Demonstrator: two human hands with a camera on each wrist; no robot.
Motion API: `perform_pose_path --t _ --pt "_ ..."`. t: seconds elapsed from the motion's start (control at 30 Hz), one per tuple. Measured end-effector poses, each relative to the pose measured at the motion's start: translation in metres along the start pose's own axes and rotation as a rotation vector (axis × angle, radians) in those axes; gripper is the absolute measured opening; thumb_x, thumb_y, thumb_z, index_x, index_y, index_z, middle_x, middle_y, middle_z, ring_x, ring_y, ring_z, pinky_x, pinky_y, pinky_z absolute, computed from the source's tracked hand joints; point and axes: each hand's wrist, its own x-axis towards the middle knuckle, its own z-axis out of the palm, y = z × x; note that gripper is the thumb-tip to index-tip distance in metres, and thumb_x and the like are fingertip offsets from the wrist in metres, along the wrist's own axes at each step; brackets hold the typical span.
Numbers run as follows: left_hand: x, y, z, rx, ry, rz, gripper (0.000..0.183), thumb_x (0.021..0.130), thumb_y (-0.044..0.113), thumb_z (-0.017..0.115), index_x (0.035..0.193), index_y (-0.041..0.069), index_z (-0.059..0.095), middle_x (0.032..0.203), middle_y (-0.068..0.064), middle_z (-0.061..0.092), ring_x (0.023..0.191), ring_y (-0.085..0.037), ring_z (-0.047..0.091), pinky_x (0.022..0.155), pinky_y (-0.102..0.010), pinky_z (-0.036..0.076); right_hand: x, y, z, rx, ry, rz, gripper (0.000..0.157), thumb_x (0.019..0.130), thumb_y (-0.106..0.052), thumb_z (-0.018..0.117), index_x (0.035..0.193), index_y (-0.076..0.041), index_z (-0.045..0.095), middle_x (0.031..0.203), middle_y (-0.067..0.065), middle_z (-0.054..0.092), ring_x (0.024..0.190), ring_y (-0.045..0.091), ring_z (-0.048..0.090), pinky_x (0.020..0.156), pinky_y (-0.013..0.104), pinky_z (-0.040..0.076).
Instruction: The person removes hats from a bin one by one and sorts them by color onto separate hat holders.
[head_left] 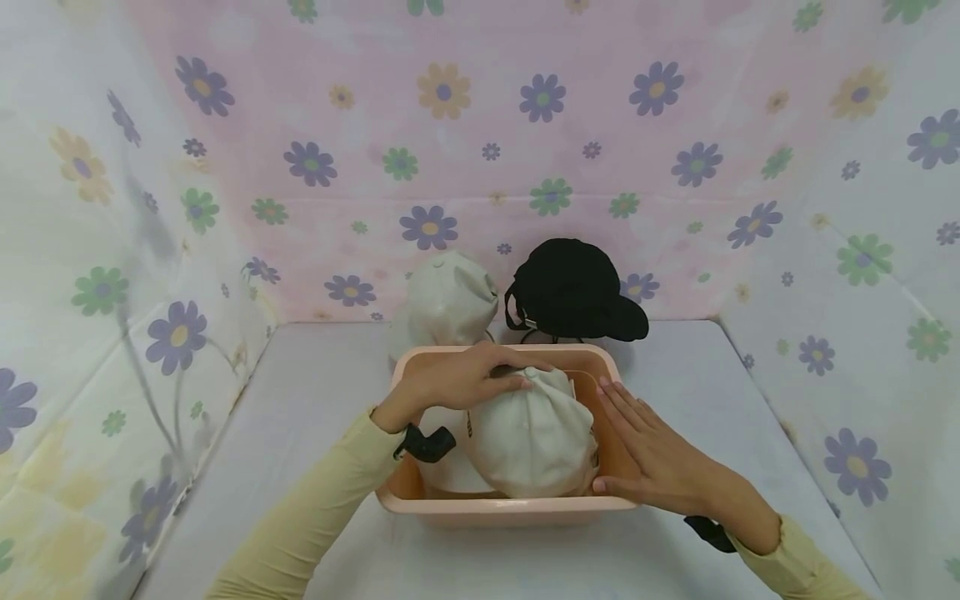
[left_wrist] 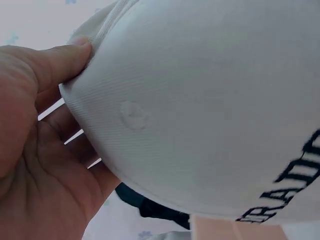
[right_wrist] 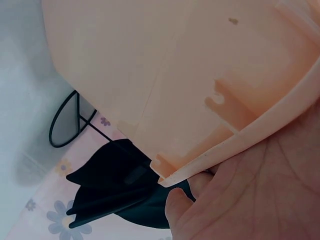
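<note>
A cream-white baseball cap (head_left: 536,442) lies in a peach plastic bin (head_left: 517,506), its crown up. My left hand (head_left: 468,375) reaches over the bin's left side and pinches the crown's top. The left wrist view shows the thumb on one face of the cap (left_wrist: 200,95) and the fingers behind it; dark lettering runs along the fabric. My right hand (head_left: 663,458) rests on the bin's right rim with fingers straight. From the right wrist, its palm (right_wrist: 255,190) lies along the outside of the bin's rim (right_wrist: 235,145).
Behind the bin stand another white cap (head_left: 442,300) at left and a black cap (head_left: 566,287) at right. A black wire stand (right_wrist: 64,120) holds up the black cap. Flower-print cloth walls (head_left: 480,167) surround the white table (head_left: 322,375).
</note>
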Motion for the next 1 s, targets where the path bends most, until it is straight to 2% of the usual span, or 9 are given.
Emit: perform_pose_path --t 0.2,0.47,0.77,0.9,0.93,1.0 --pt "-0.001 0.004 -0.010 -0.040 0.029 0.057 0.038 0.105 0.013 0.056 0.142 0.006 0.059 0.144 -0.007 0.061 0.129 -0.017 0.059 0.107 -0.027 0.048 0.000 -0.001 0.000 0.002 -0.003 0.004 0.112 0.088 -0.059 0.070 0.165 -0.015 0.001 0.172 0.010 0.004 0.158 0.031 0.002 0.116 0.014 -0.017" --pt "-0.006 0.012 -0.025 -0.009 0.076 0.056 0.038 0.106 0.013 0.055 0.142 0.006 0.059 0.145 -0.008 0.060 0.134 -0.019 0.055 0.112 -0.034 0.045 -0.001 0.000 0.000 0.010 -0.003 0.008 0.110 0.087 -0.056 0.071 0.164 -0.006 0.011 0.172 0.011 0.005 0.159 0.029 0.001 0.115 0.013 -0.018" --pt "-0.013 0.018 -0.043 -0.061 0.128 0.065 0.038 0.105 0.009 0.055 0.142 0.003 0.059 0.143 -0.009 0.061 0.135 -0.021 0.054 0.115 -0.039 0.042 -0.002 -0.001 0.000 0.031 0.008 0.018 0.104 0.093 -0.058 0.064 0.165 -0.009 0.008 0.172 0.012 0.006 0.159 0.030 0.001 0.115 0.013 -0.017" --pt "-0.016 0.022 -0.051 -0.051 0.161 0.059 0.038 0.105 0.010 0.055 0.142 0.005 0.059 0.143 -0.008 0.061 0.137 -0.019 0.052 0.114 -0.035 0.042 -0.002 -0.002 0.000 0.023 0.009 0.013 0.103 0.093 -0.057 0.064 0.165 -0.009 0.007 0.172 0.011 0.005 0.159 0.030 0.001 0.116 0.013 -0.017" --pt "-0.017 0.023 -0.054 -0.050 0.172 0.056 0.037 0.105 0.010 0.055 0.142 0.006 0.060 0.141 -0.008 0.063 0.132 -0.018 0.056 0.109 -0.032 0.044 -0.002 -0.002 0.000 0.020 0.010 0.011 0.103 0.093 -0.056 0.065 0.165 -0.009 0.007 0.172 0.011 0.005 0.159 0.030 0.001 0.116 0.013 -0.017" --pt "-0.019 0.026 -0.061 -0.045 0.195 0.048 0.038 0.106 0.010 0.054 0.143 0.007 0.059 0.122 -0.009 0.070 0.107 -0.015 0.063 0.092 -0.027 0.048 -0.002 -0.002 -0.001 0.009 0.009 0.004 0.103 0.094 -0.057 0.064 0.165 -0.009 0.006 0.172 0.010 0.004 0.159 0.030 0.001 0.116 0.013 -0.017"
